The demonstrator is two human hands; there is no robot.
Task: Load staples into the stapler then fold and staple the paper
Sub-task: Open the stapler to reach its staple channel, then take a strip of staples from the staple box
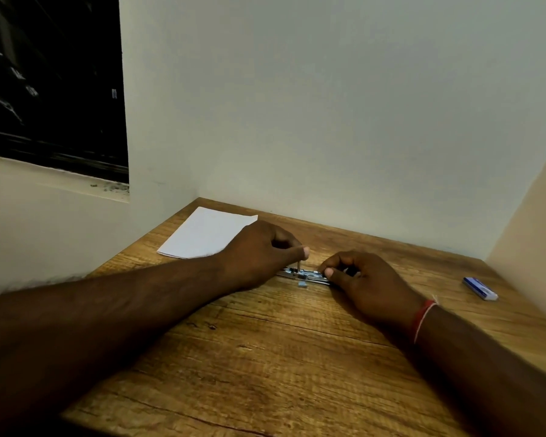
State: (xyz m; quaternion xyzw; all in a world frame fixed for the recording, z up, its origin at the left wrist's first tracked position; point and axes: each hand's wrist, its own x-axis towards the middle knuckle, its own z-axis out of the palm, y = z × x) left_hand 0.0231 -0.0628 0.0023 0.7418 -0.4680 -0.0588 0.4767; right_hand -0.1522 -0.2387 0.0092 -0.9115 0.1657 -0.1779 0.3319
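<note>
Pinching upright rod [298, 267] on stapler [306, 275]: left hand [259, 253]; right hand [366, 285] grips stapler end; staple box [479, 288] apart.

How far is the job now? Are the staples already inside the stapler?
Done: the stapler lies opened on the table, the blue staple box to its right. In hand: loading; the right hand grips one end, the left hand pinches a small upright part on it. Staples inside: cannot tell. Left: the paper lies flat, no staple showing.
</note>
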